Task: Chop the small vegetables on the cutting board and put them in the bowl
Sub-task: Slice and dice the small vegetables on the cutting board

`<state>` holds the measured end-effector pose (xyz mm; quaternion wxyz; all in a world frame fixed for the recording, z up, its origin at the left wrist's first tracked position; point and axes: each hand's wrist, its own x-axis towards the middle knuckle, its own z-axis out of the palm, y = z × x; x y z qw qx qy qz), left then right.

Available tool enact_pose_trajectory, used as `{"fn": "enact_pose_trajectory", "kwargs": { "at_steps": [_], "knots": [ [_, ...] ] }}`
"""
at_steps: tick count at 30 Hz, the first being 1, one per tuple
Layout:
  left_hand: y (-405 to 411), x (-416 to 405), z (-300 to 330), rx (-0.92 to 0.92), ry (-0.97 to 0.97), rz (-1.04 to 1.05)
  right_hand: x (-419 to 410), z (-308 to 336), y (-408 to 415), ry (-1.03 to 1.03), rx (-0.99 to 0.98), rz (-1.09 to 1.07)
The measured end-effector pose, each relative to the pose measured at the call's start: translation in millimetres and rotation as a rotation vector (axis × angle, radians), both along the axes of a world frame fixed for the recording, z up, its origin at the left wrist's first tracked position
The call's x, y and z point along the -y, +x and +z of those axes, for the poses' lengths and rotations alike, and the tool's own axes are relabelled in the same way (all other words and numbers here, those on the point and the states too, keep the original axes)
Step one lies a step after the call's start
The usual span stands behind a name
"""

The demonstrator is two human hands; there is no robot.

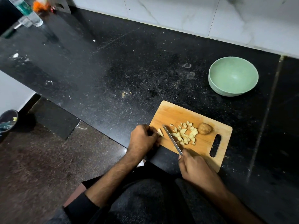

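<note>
A wooden cutting board (171, 113) lies at the front edge of the black counter. On it sits a pile of pale chopped vegetable pieces (186, 134) and one whole small brown potato (205, 128). My left hand (143, 138) pinches a small pale wedge (160, 132) at the board's left edge. My right hand (194, 168) grips a knife (172, 139) whose blade lies flat-angled on the board, between the wedge and the pile. An empty pale green bowl (233, 76) stands beyond the board, to the right.
The black counter (113, 70) runs along a white tiled wall (226, 18). A plastic bottle (27, 12) and orange item stand at the far left. A dark bin (7, 122) sits on the floor at left.
</note>
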<state>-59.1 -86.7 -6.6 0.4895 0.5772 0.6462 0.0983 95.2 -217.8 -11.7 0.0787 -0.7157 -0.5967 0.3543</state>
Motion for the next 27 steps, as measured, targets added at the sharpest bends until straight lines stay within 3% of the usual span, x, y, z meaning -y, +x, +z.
{"fn": "enact_pose_trajectory", "kwargs": {
  "at_steps": [6,11,27],
  "knots": [
    [0.1,-0.8,-0.3,-0.159,0.193,-0.132,1.4,-2.1,-1.5,0.016,0.004,0.002],
    [0.4,0.7,-4.1,-0.163,0.284,-0.189,0.0,0.9,-3.3,0.032,0.027,0.02],
    [6.2,4.7,-12.0,-0.196,0.329,-0.195,-2.2,8.9,-13.4,-0.036,0.121,0.061]
  ]
}}
